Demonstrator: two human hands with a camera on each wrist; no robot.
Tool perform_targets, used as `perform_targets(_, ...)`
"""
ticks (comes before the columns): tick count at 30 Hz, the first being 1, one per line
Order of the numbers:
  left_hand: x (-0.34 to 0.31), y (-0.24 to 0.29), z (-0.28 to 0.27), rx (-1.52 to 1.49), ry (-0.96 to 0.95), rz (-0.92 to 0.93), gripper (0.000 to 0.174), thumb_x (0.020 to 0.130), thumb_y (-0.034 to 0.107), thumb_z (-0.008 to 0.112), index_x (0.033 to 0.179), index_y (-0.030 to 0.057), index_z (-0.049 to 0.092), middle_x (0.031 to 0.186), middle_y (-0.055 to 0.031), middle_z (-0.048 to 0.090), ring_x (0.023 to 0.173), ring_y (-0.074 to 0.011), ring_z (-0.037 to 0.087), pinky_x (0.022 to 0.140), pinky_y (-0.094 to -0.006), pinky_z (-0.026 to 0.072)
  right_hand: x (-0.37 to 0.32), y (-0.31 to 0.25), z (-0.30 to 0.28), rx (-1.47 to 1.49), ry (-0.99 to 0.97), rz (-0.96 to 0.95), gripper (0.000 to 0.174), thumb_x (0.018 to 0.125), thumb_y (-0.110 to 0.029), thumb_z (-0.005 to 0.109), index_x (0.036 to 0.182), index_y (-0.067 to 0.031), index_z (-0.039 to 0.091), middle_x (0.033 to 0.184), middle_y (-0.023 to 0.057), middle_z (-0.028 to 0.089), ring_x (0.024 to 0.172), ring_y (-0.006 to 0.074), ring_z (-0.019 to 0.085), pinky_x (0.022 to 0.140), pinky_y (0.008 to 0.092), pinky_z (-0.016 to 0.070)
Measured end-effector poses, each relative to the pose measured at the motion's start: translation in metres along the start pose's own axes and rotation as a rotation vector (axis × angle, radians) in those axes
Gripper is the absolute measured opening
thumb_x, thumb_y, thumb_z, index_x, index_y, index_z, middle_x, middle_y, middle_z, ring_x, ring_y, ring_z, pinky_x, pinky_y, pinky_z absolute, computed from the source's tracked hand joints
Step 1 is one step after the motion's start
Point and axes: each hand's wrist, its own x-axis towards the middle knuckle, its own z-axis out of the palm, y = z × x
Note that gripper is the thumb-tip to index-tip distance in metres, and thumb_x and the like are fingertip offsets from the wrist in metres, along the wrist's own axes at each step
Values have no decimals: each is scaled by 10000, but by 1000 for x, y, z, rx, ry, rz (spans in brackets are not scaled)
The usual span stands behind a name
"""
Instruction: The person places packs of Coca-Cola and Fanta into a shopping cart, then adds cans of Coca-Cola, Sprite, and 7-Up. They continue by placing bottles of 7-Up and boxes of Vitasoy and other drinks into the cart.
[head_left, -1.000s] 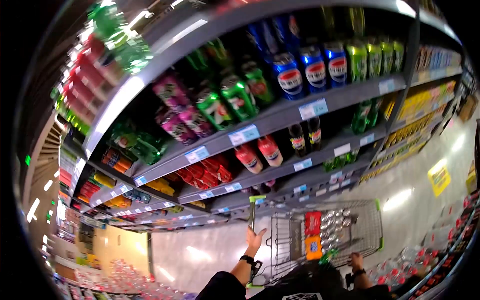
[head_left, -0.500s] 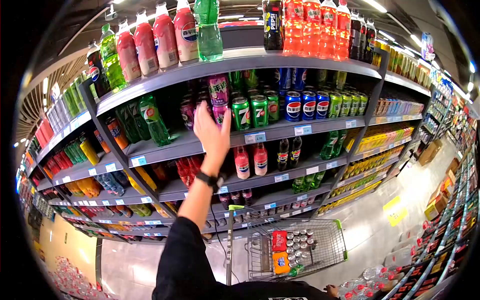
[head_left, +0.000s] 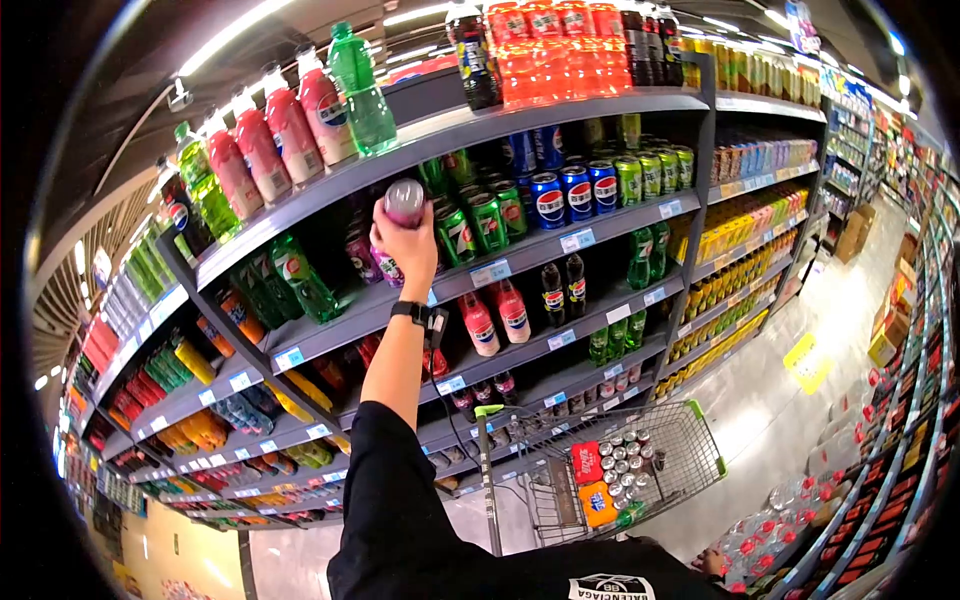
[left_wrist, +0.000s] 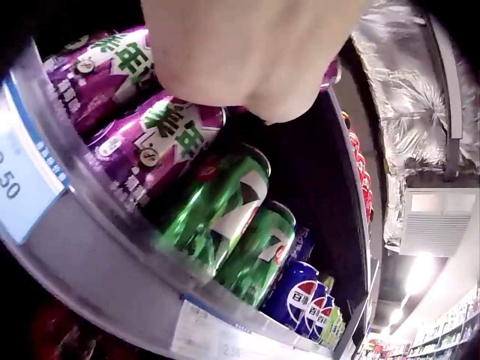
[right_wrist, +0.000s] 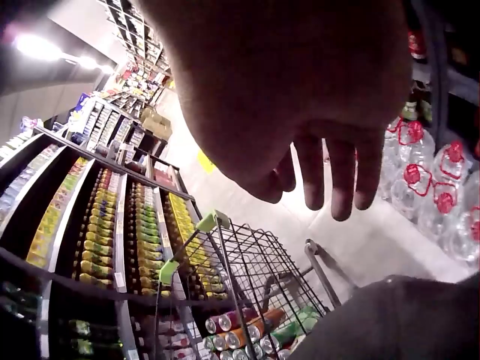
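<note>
My left hand (head_left: 408, 248) grips a purple soda can (head_left: 405, 203) at the shelf, its silver end facing the head camera. More purple cans (left_wrist: 161, 142) lie just below the hand in the left wrist view, where the hand covers the held can. Green 7UP cans (head_left: 488, 225) stand to the right of them, then blue Pepsi cans (head_left: 578, 195). Down at my side hangs my right hand (right_wrist: 300, 97), its fingers loosely extended and holding nothing. Below the shelves stands a wire shopping cart (head_left: 690, 470) with green corners.
In the cart are a red pack (head_left: 586, 462), an orange pack (head_left: 598, 505) and several cans. Bottles of pink drink (head_left: 300, 135) line the top shelf. Clear bottles with red caps (right_wrist: 446, 199) stand on the floor to the right. A yellow floor sign (head_left: 806, 362) lies in the aisle.
My left hand rose from beside the cart handle to the shelf, reached toward the purple cans, and now grips one. The head view has tilted up toward the shelves. My right hand moved away from the cart.
</note>
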Motion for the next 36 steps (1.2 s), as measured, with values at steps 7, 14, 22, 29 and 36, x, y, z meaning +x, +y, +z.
perform_targets(7,-86,42,-75,-421,-29,139,716,705,125,931,1298,46,538,1256,-138,608,1116,-277,582,1001,-396,457,-32,-73,41,-210,3,-182,385,917,-217,569,1270,-64,587,999,126,689,689,276,702,549,389,543)
perform_targets(14,-327,96,-206,-230,-963,-637,658,661,200,865,1238,-7,626,1118,-156,722,1020,-226,700,915,-368,553,-114,-208,187,-405,-213,-901,372,947,-203,702,1229,34,650,1090,65,685,906,149,657,833,302,533)
perform_targets(22,-439,120,-275,-721,-1641,-1017,982,648,116,875,1495,32,385,1212,-126,639,1092,-220,631,958,-345,523,-274,-243,309,-789,-1110,-648,781,791,-178,892,1469,-60,523,1363,99,600,1193,187,600,1020,322,499)
perform_targets(29,-450,122,-288,-831,-1805,-1303,909,769,196,910,1493,12,392,1268,-132,616,1134,-195,620,977,-320,501,-261,-219,279,-580,-1136,-234,605,776,-80,886,1298,-62,580,978,28,680,786,95,652,669,250,544)
perform_targets(36,-503,101,-306,-379,-1572,-1242,591,903,317,786,1362,32,549,1224,-177,688,1047,-289,685,883,-390,543,-202,-207,273,-462,-622,-98,622,835,-450,837,1144,21,572,779,99,667,479,116,590,413,245,473)
